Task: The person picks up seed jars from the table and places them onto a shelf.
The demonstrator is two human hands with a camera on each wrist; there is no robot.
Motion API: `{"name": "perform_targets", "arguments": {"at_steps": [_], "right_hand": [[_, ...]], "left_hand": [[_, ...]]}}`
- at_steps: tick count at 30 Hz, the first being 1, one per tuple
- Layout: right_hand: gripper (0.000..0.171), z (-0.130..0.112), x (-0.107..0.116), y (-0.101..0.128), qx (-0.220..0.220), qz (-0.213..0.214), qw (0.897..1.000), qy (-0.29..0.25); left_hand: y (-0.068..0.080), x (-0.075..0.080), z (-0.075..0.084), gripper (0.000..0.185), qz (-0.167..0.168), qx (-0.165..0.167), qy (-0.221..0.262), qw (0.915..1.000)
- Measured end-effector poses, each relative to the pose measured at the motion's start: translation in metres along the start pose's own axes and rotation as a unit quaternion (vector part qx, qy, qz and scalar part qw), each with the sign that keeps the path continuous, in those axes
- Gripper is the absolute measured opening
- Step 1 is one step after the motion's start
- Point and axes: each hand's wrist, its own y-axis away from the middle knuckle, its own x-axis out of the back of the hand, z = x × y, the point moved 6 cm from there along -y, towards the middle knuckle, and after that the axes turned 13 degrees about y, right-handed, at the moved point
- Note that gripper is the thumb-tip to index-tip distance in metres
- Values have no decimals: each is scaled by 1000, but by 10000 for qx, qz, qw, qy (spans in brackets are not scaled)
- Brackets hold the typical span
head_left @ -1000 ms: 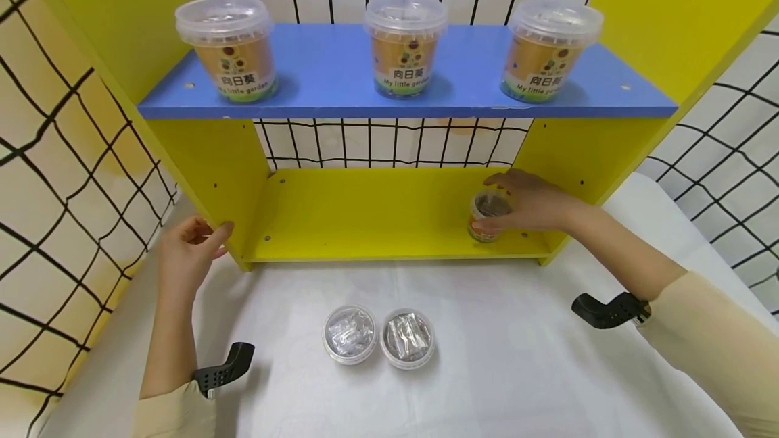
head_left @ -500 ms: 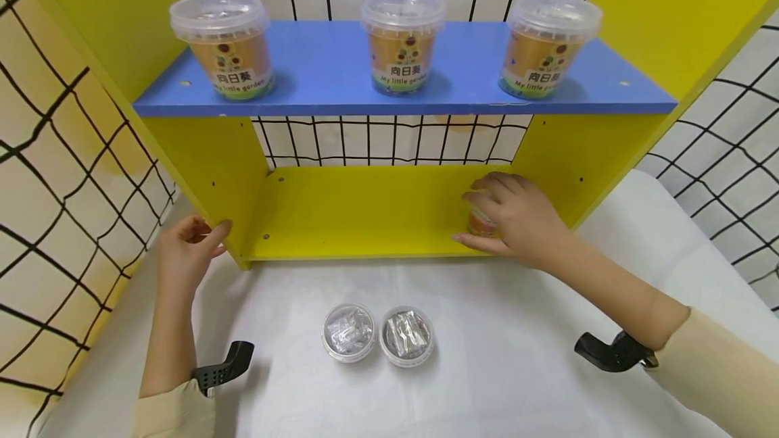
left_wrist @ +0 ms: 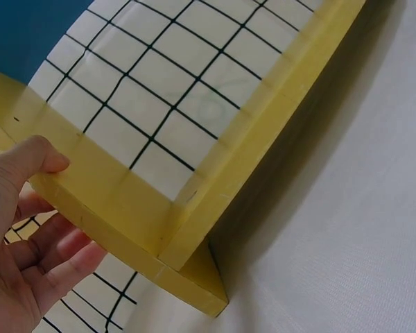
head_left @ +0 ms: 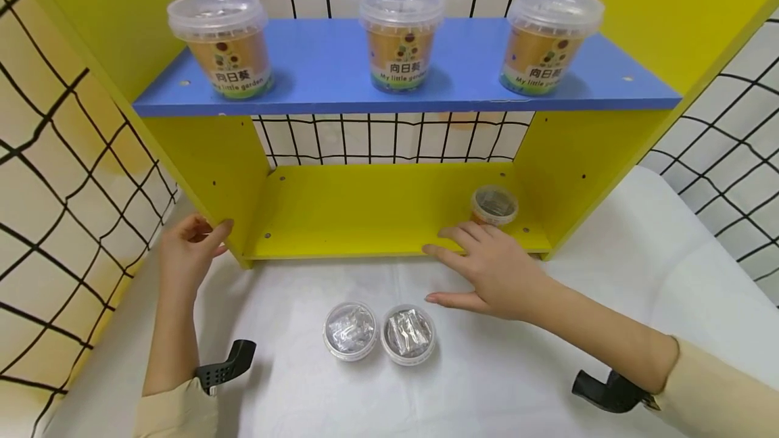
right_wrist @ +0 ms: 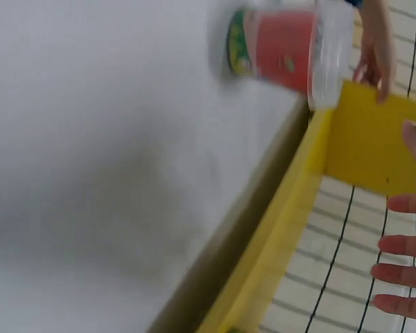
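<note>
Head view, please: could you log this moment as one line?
right hand: open, holds nothing, near small cup | cup: upright on lower shelf | left hand: grips shelf side panel

Clear glossy plastic tubs point(head_left: 377, 332) lie on matt white cloth point(head_left: 523, 357) before the smooth painted shelf point(head_left: 365, 211).

Three lidded tubs point(head_left: 402, 39) line the blue shelf point(head_left: 328, 80); wire grid point(head_left: 389, 137) behind.
</note>
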Motion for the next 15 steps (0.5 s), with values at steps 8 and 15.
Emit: {"name": "perform_targets", "arguments": {"at_steps": [8, 15], "right_hand": [[72, -36, -6, 1, 467, -371, 9982, -9], [64, -62, -4, 1, 736, -548, 9946, -482]], "left_hand": [[0, 0, -1, 26, 8, 5, 65, 10000], [-2, 0, -4, 27, 72, 64, 99, 9999]]}}
